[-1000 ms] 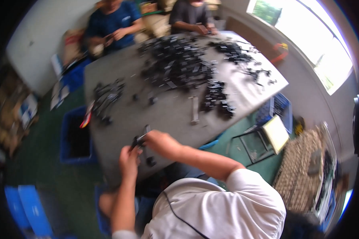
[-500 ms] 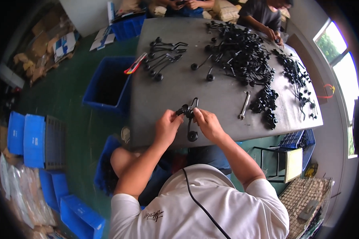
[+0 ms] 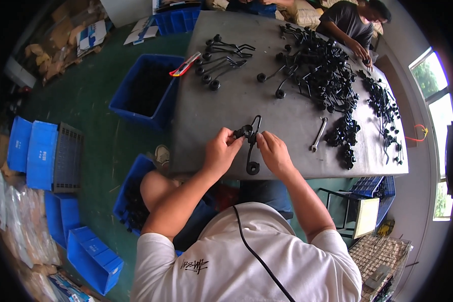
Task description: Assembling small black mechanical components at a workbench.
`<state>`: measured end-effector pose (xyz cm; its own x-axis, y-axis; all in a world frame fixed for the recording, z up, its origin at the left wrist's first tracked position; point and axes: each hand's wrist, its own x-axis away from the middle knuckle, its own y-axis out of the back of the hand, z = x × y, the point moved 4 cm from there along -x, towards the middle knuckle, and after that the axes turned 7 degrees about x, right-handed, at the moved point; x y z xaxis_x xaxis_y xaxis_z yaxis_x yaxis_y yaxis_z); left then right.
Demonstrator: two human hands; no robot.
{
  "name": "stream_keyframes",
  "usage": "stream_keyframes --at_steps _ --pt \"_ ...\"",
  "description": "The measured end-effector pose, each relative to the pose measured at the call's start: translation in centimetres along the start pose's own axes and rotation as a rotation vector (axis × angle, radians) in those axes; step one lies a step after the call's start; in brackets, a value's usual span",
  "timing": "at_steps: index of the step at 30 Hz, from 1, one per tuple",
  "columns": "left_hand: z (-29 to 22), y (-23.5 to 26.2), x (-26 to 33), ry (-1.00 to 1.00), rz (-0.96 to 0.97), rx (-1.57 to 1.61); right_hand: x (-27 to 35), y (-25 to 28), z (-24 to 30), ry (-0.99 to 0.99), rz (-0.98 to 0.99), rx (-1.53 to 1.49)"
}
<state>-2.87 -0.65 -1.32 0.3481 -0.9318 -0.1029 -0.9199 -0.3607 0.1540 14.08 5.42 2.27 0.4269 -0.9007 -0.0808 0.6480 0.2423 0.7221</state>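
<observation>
My left hand (image 3: 222, 149) and my right hand (image 3: 272, 150) meet over the near edge of a grey table (image 3: 267, 108). Between them they hold a black bent metal rod part (image 3: 251, 143) with a round knob at its lower end. The left fingers pinch a small black fitting at the rod's upper left. The right fingers grip the rod's shaft just beside it.
A wrench (image 3: 318, 134) lies right of my hands. Piles of black rod parts (image 3: 322, 70) cover the far table, a smaller group (image 3: 221, 58) with a red cutter (image 3: 184, 64) at the left. Blue bins (image 3: 146, 90) stand on the green floor. Another person (image 3: 350, 25) works at the far end.
The view has swung round and steadied. My hands stay together on the black rod part at the table's near edge, now held a little closer to me.
</observation>
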Motion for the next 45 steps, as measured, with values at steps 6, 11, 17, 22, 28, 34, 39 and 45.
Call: stream_keyframes --at_steps 6,11,17,22,28,34,39,45 --pt "0.1 0.0 0.1 0.012 -0.004 -0.001 0.4 -1.0 -0.5 0.004 -0.043 -0.059" --pt "0.0 -0.7 0.0 -0.042 -0.023 0.004 -0.4 -1.3 -2.4 0.029 -0.069 0.035" --pt "-1.7 0.7 0.6 -0.301 -0.156 -0.183 -0.2 -2.6 -1.6 -0.507 0.428 -1.062" --pt "0.8 0.5 -0.8 -0.185 -0.136 -0.177 -0.6 7.2 -8.8 -0.08 -0.368 0.745" --pt "-0.1 0.1 -0.4 -0.268 -0.126 -0.237 0.2 11.1 -18.1 -0.366 -0.276 0.794" --pt "1.1 0.3 -0.4 -0.096 -0.115 -0.192 -2.1 10.3 -16.6 -0.339 0.003 0.463" --pt "0.8 -0.1 -0.6 -0.117 -0.115 -0.209 -0.1 6.0 -10.0 -0.147 -0.252 -0.213" --pt "0.8 0.3 -0.3 -0.174 -0.127 -0.214 2.0 -0.1 -4.4 0.079 -0.193 -0.25"
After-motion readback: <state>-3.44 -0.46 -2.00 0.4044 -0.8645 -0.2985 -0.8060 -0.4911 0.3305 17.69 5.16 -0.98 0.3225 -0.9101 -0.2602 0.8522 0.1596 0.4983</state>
